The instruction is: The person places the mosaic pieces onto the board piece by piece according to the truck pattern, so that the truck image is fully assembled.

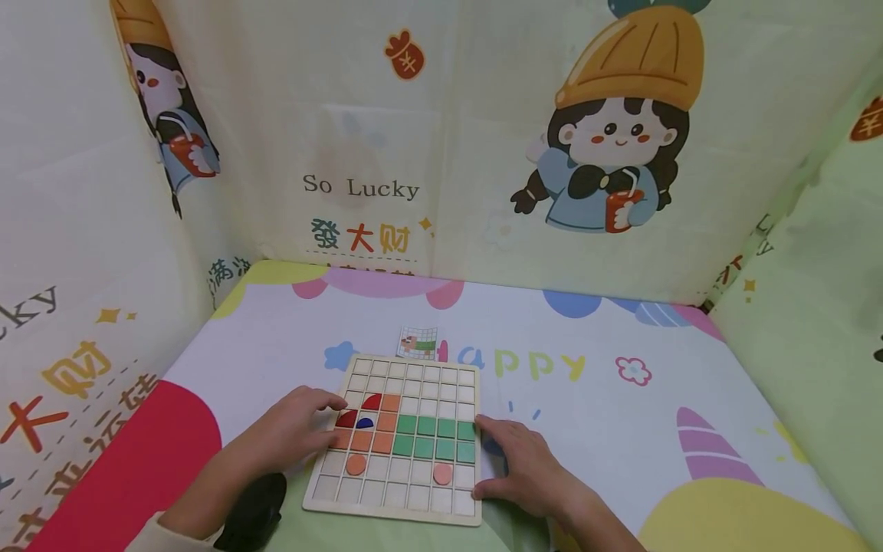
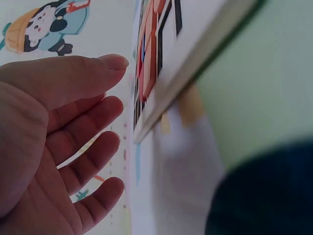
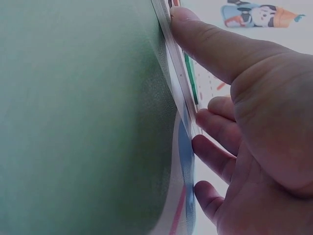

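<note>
A wooden grid board (image 1: 414,387) lies flat on the table before me. Its cells hold several green squares (image 1: 426,447), several orange squares (image 1: 382,442), two red curved pieces (image 1: 372,401), a blue half circle (image 1: 365,422), an orange disc (image 1: 356,464) and a pink disc (image 1: 442,474). My left hand (image 1: 293,429) is at the board's left edge, fingers loosely bent and nothing held; contact there is unclear. On the opposite side, my right hand (image 1: 527,464) touches the right edge with its thumb (image 3: 210,41) and fingertips, spread along the rim.
Just beyond the board lies a small picture card (image 1: 418,343) with a gridded animal design. Printed cloth walls (image 1: 483,253) enclose the patterned tabletop (image 1: 586,414) at the back and sides. A black object (image 1: 251,510) sits beneath my left wrist.
</note>
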Demonstrator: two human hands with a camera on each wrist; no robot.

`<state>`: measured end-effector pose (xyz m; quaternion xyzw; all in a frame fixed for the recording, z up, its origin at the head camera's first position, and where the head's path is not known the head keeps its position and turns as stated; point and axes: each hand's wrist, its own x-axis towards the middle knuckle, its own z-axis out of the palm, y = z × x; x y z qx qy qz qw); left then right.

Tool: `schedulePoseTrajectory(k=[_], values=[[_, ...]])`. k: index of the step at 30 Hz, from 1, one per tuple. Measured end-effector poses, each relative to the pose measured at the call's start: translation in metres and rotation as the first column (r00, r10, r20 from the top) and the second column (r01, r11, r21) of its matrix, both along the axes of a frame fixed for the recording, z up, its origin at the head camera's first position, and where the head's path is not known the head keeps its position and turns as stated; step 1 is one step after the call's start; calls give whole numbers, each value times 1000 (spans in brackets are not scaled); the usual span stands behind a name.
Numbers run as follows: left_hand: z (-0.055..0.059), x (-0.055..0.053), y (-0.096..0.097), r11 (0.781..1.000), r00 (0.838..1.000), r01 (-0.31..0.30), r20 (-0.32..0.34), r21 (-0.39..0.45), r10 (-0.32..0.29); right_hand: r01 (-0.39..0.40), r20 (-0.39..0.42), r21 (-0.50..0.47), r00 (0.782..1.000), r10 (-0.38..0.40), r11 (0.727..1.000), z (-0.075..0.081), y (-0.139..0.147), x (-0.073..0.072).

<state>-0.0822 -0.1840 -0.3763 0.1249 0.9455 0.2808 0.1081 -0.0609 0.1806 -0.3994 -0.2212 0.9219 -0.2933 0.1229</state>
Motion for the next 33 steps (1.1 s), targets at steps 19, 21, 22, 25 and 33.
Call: schedulePoseTrajectory(k=[19,21,22,25,33], values=[[-6,3,-16,995,995,95,-45,20,-94,0,3,-2,1000,0,1000,-1,1,-1],[-6,3,-15,995,995,94,-47,21,-93,1,-1,0,1000,-1,1000,0,1,-1],[-7,3,-15,995,995,93,-47,21,-92,1,-3,1,1000,-1,1000,0,1,-1],[-7,3,-15,996,995,92,-47,11,-92,3,-2,-4,1000,-3,1000,0,1,-1],[-7,5,-17,997,997,73,-34,0,-73,-3,0,-2,1000,3,1000,0,0,-1]])
